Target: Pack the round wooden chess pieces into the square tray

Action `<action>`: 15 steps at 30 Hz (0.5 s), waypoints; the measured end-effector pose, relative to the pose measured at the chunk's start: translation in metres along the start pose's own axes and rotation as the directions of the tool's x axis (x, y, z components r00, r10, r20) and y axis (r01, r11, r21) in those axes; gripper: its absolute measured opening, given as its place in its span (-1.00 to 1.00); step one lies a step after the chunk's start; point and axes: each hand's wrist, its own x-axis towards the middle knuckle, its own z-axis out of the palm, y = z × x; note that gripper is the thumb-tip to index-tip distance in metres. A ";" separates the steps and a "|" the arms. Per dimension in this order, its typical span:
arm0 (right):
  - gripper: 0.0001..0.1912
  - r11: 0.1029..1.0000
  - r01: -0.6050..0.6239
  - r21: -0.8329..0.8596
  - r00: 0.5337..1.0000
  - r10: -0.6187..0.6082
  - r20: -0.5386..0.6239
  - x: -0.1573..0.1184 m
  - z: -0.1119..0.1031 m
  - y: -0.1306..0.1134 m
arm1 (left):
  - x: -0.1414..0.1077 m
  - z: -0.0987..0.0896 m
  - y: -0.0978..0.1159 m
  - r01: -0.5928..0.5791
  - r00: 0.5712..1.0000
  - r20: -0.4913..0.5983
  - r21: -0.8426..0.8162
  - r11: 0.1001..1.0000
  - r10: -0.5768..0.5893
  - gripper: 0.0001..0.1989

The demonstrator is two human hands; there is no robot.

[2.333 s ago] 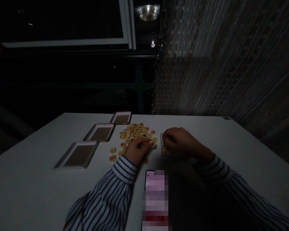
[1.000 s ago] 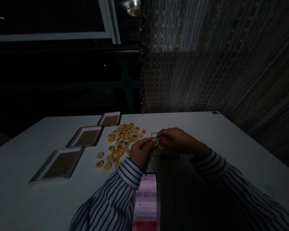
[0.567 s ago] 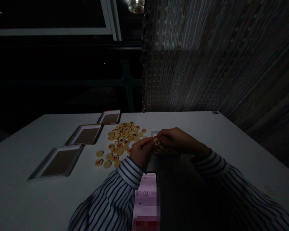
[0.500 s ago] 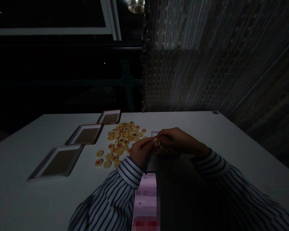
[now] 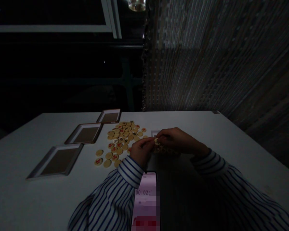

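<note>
Between the fingertips of both hands is a round wooden Chinese chess piece with a dark character on its face. My left hand pinches it from the left, its fingers closed. From the right, my right hand closes its bent fingers on the same piece. Just below the hands lie more pieces in a light-rimmed tray, mostly covered by my right hand and shadow. A loose heap of Chinese chess pieces, marked in red or black or showing blank faces, spreads out left of my hands.
Three shallow trays, a near one, a middle one and a far one, stand in a slanting row on the white table. A phone with a lit timer lies near my left wrist. A bead curtain hangs behind.
The held piece has turned slightly between my fingertips. Both hands stay in nearly the same place, and the heap and trays look the same.
</note>
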 end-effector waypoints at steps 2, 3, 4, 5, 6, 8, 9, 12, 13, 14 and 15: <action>-0.76 1.000 0.006 0.000 1.000 -0.006 0.001 0.000 0.000 0.000 | -0.001 0.001 0.002 -0.004 1.000 -0.002 0.013 1.000 0.004 -0.80; -0.76 1.000 0.012 -0.006 1.000 -0.012 -0.001 0.000 0.001 0.000 | -0.001 0.001 0.002 0.001 1.000 -0.006 0.013 1.000 -0.001 -0.81; -0.76 1.000 0.017 -0.015 1.000 -0.017 -0.003 0.001 0.001 0.001 | -0.001 0.002 0.003 0.010 1.000 -0.009 0.008 1.000 -0.010 -0.82; -0.77 1.000 0.020 -0.022 1.000 -0.020 -0.004 0.001 0.001 0.001 | -0.001 0.002 0.003 0.020 1.000 -0.008 -0.001 1.000 -0.020 -0.83; -0.77 0.999 0.022 -0.027 1.000 -0.022 -0.005 0.001 0.002 0.001 | -0.001 0.002 0.002 0.027 1.000 -0.005 -0.014 1.000 -0.027 -0.83; -0.76 0.999 0.023 -0.031 1.000 -0.023 -0.007 0.001 0.002 0.001 | 0.000 0.002 0.000 0.038 0.999 0.007 -0.033 0.999 -0.038 -0.80; -0.76 0.999 0.025 -0.031 1.000 -0.025 -0.009 0.001 0.002 0.001 | 0.000 0.002 -0.001 0.040 0.999 0.011 -0.039 0.998 -0.040 -0.79; -0.76 0.998 0.055 -0.040 0.998 -0.056 -0.015 0.001 0.002 0.001 | 0.001 0.001 -0.002 0.034 0.999 0.009 -0.044 0.998 -0.033 -0.77; -0.76 0.997 0.068 -0.046 0.997 -0.069 -0.018 0.001 0.002 0.001 | 0.001 0.000 -0.002 0.032 0.999 0.007 -0.048 0.998 -0.031 -0.78; -0.76 0.995 0.079 -0.054 0.997 -0.080 -0.017 0.001 0.001 0.001 | 0.001 0.000 -0.001 0.027 1.000 0.002 -0.052 0.998 -0.027 -0.79; -0.76 0.994 0.087 -0.062 0.996 -0.088 -0.015 0.001 0.001 0.001 | 0.001 0.000 0.000 0.021 1.000 -0.004 -0.054 0.998 -0.021 -0.80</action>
